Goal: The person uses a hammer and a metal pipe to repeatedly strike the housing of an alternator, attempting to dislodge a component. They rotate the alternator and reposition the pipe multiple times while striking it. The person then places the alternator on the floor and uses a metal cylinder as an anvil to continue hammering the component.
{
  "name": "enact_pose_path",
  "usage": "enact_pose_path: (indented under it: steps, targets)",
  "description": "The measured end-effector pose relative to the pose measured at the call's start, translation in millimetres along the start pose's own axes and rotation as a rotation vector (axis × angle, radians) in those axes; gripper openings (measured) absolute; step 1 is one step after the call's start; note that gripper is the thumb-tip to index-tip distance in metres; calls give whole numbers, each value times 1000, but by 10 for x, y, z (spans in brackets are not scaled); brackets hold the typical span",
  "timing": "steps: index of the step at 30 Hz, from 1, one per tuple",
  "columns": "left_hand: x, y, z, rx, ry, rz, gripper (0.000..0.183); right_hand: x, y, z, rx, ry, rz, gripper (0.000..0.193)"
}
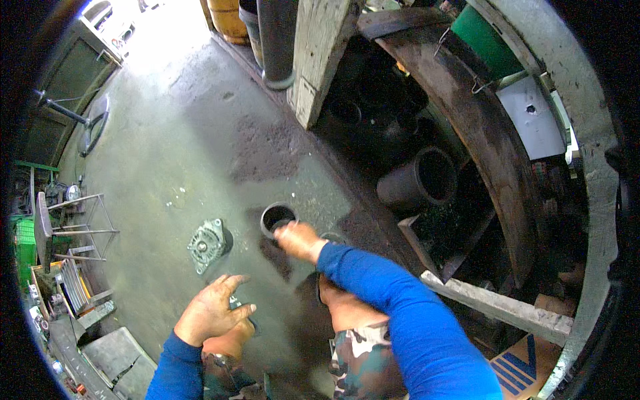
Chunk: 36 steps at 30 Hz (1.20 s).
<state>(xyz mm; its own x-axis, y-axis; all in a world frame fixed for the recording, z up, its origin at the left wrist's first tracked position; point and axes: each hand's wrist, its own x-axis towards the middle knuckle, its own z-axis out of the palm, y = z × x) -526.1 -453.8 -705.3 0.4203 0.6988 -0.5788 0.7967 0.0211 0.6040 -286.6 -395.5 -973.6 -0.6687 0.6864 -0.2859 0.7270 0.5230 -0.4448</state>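
Observation:
A round, open-topped container [267, 227] with a pale rim and dark inside stands on the floor ahead of me. My right hand [298, 240] is at its near right edge with fingers curled together, and whatever they hold is hidden. To the left lies a grey metal alternator housing [208, 245] with slotted vents and a round hole in its middle. My left hand [215, 308] hovers just nearer than the housing, empty, its fingers stretched and the thumb apart.
A dark pipe section [419, 179] lies among clutter behind the low ledge at right. A wooden post [319, 67] rises from that ledge. Leftward are a metal-legged stool [44, 232], a green crate [25, 243] and a steering wheel [95, 125]. Cardboard [523, 365] sits at lower right.

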Motion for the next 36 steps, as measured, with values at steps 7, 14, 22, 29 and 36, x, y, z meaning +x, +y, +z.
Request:
enact_pose_path:
  steps: [7, 14, 22, 29, 36]
  targets:
    - [41, -374, 25, -19, 26, -174, 65, -57, -281, 420, 0, -160, -138, 17]
    - [413, -1753, 150, 111, 473, -557, 105, -192, -860, -1295, 126, 54, -11, 29]
    - [877, -2242, 945, -188, 450, -719, 147, -1440, -2395, -2370, 204, 80, -170, 33]
    - [1115, -2143, 819, -87, 589, -703, 143, -1224, -2206, -1658, 148, -587, 17, 48]
    - [1149, -2196, 771, -133, 538, -756, 153, -1006, -1961, -1775, 455, -291, 106, 57]
